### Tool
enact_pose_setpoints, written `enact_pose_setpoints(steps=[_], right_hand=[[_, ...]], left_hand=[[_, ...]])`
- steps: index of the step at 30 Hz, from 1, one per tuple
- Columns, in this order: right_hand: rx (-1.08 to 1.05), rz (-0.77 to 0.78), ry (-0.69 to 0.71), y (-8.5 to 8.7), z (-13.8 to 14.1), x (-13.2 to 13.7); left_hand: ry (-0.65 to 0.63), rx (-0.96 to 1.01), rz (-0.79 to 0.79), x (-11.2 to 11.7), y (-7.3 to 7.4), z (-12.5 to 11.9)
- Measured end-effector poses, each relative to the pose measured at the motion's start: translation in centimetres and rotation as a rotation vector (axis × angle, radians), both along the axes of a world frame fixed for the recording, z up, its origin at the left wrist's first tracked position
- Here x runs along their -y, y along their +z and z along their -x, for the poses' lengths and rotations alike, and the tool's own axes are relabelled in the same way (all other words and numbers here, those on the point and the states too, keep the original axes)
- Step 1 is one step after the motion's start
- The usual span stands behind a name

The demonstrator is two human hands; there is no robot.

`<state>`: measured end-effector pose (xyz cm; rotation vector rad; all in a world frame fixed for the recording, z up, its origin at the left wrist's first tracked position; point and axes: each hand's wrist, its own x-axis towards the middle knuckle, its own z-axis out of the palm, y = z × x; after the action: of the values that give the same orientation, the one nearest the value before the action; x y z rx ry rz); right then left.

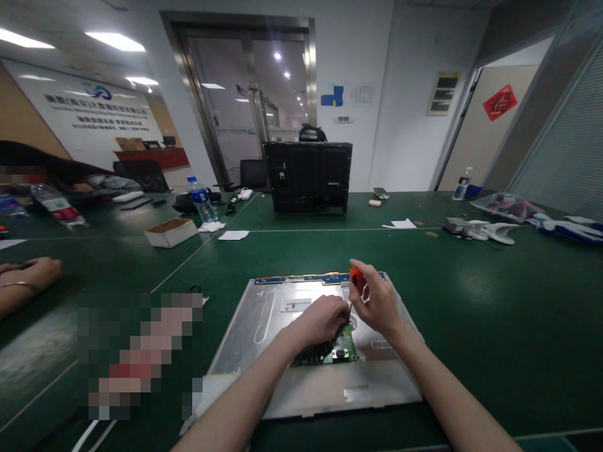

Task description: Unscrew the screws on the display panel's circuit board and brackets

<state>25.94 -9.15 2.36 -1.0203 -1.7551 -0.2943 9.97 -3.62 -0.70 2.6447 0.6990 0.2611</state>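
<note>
A flat metal display panel (282, 383) lies on the green table, with a blue circuit strip (301, 280) along its far edge. On its middle sits a green circuit board (347, 342), partly covered by my left hand and dark parts. My right hand (379, 302) pinches the orange handle of a screwdriver (357, 280), whose thin shaft points down at the board. Beside the shaft, the fingers of my left hand (325, 316) are curled together low over the board; what they hold, if anything, is hidden.
A black monitor housing (308, 179) stands upright across the table (494, 326). An open cardboard box (170, 233), a water bottle (201, 201) and paper scraps lie at the left back. Another person's hand (35, 276) rests at the far left. Plastic-wrapped items (506, 207) lie at right.
</note>
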Motion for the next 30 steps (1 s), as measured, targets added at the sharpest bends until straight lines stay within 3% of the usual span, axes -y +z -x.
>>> enact_pose_setpoints(steps=[30], right_hand=[[0.004,-0.035,-0.009,-0.34,-0.08,-0.23]], left_hand=[[-0.001,-0.013,-0.033,0.41,0.63,-0.02]])
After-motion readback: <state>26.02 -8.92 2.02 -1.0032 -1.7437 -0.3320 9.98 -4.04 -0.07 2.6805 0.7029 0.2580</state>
